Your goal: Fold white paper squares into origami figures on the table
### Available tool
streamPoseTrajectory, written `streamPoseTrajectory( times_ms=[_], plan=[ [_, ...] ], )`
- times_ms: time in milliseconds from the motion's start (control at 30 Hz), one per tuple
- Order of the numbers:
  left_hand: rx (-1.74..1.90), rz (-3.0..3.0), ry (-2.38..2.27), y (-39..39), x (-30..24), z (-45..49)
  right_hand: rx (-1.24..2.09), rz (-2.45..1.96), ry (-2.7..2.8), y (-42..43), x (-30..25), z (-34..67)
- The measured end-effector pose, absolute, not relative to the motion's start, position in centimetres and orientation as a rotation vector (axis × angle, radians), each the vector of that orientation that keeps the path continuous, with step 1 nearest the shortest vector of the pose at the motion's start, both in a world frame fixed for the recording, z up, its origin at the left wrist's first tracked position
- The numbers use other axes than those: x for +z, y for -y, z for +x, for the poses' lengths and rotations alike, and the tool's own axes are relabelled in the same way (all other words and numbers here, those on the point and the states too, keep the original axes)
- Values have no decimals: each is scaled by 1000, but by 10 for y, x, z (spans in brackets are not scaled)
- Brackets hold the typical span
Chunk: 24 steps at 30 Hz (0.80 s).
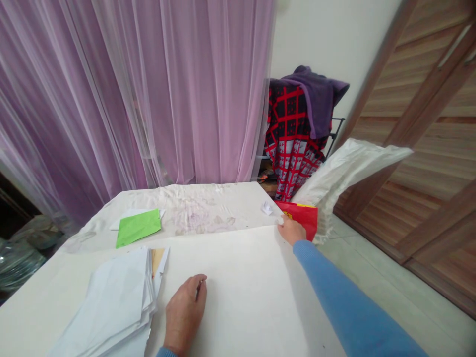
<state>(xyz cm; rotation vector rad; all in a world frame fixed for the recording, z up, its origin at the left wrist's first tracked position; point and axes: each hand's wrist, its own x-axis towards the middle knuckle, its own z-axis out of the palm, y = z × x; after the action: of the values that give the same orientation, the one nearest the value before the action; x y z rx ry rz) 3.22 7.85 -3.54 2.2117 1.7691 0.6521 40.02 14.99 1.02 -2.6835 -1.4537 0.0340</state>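
My left hand (186, 310) rests on a large white sheet (238, 277), its fingers curled together. A small dark, thin thing shows between thumb and forefinger, too little of it to name. Beside it on the left lies a stack of white papers (115, 297) with a tan piece (157, 259) showing at its edge. My right hand (292, 230) is stretched to the right-hand edge of the table, fingers closed, with a whitish bit at the tips that I cannot make out. Just behind it is a red bag (307, 220), and a crumpled scrap of white paper (267, 208) lies nearby.
A green paper (139, 228) lies over a white one at the far left of the table, on a floral cloth (201, 213). Right of the table stands a white plastic sack (345, 168). Behind are clothes (292, 134) on a rack, a curtain (186, 89) and wooden doors (424, 124).
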Motion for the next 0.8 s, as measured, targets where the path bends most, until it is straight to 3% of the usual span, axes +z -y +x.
streamPoseTrajectory(
  times_ms=[800],
  plan=[
    [756, 2103, -1687, -76, -39, 28, -134, -2695, 1565, -210, 6, 417]
  ],
)
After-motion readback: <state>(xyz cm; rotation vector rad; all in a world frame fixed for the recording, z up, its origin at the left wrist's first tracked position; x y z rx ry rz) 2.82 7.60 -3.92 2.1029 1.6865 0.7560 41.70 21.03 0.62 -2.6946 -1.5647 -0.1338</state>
